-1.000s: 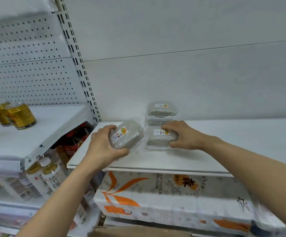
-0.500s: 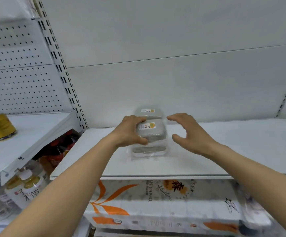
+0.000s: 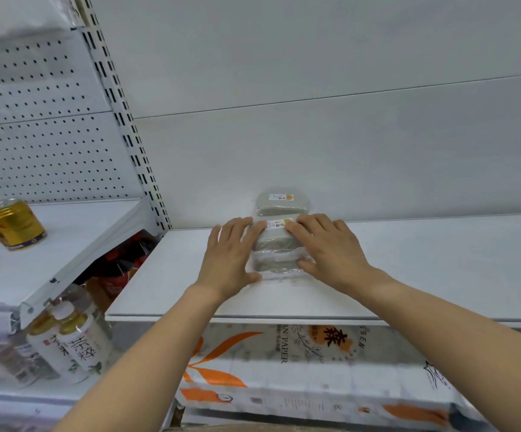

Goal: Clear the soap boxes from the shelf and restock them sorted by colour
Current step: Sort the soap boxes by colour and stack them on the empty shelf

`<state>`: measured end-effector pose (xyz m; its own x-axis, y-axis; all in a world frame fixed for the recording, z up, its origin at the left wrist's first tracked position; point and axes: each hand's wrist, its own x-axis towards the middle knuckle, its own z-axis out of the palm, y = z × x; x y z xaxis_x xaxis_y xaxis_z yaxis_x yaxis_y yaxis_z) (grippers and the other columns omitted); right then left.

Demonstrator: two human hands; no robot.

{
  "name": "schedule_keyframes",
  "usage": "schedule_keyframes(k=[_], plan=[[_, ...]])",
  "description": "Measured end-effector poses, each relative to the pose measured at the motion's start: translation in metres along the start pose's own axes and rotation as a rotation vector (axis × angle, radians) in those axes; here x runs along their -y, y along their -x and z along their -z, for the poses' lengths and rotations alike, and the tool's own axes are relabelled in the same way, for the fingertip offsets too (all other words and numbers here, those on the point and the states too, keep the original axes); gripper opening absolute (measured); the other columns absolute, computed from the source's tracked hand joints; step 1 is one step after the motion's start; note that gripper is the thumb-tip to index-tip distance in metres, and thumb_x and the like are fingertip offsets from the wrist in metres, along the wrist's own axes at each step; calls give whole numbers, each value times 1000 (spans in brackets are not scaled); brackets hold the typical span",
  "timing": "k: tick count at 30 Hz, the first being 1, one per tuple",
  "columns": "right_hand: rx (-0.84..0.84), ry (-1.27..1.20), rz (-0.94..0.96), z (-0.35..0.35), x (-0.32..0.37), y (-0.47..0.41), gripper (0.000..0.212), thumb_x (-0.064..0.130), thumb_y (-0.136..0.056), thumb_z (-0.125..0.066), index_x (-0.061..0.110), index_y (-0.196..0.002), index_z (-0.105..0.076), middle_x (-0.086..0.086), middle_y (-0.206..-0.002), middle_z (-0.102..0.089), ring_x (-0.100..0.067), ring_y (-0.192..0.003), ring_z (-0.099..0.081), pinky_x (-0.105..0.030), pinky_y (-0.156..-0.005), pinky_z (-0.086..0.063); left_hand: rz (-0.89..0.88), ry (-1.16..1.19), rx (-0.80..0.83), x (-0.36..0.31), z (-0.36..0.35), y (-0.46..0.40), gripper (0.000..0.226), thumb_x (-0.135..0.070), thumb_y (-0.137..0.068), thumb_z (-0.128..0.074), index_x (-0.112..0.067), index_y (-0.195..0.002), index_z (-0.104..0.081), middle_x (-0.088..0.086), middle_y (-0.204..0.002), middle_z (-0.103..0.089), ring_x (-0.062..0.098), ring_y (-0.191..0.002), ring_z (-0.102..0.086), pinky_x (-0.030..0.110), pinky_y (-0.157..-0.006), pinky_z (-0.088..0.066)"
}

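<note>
White shelf point(image 3: 408, 275) carries stacked grey soap boxes point(image 3: 276, 244); left hand point(image 3: 231, 260) and right hand point(image 3: 331, 251), fingers straight, press the front stack's sides

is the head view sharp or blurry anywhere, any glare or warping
Head view: even, soft light, with only faint shadows under the hands. The grey soap boxes are fairly sharp, their clear wrap slightly glossy. The bottles at lower left and the paper packs below the shelf are smeared. Wide-angle warp bends the slotted upright and the shelf's front edge.
</note>
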<state>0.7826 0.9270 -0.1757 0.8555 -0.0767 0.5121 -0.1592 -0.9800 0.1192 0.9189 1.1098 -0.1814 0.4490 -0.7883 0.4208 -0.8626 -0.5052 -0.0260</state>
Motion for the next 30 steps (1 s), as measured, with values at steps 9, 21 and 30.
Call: schedule_keyframes(k=[9,21,30], plan=[[122,-87,-96,25,19,11,67,37,-90,-58,23,-149,-29,-4,-156,-24,-25,-143,-21,-44,-111,-28,111,21,39,-12,19,20,100,-54,-79,-71,-26,-155,-13,2,-160,-16,24,-147,-11,49,-119,-12],[52,-457,11,-13,154,153,32,30,-85,-55,18,-113,-66,-4,-124,-60,-27,-109,-57,-40,-84,-47,336,428,30,-4,-21,284,55,-48,-83,-55,-23,-132,-53,-6,-126,-57,18,-119,-53,34,-98,-44],[797,-600,30,-163,261,220,45,30,-92,-51,20,-136,-50,-2,-138,-48,-23,-128,-44,-33,-100,-39,753,533,538,34,-158,428,52,-29,-86,-70,-26,-135,-52,1,-131,-53,22,-120,-52,31,-96,-45]])
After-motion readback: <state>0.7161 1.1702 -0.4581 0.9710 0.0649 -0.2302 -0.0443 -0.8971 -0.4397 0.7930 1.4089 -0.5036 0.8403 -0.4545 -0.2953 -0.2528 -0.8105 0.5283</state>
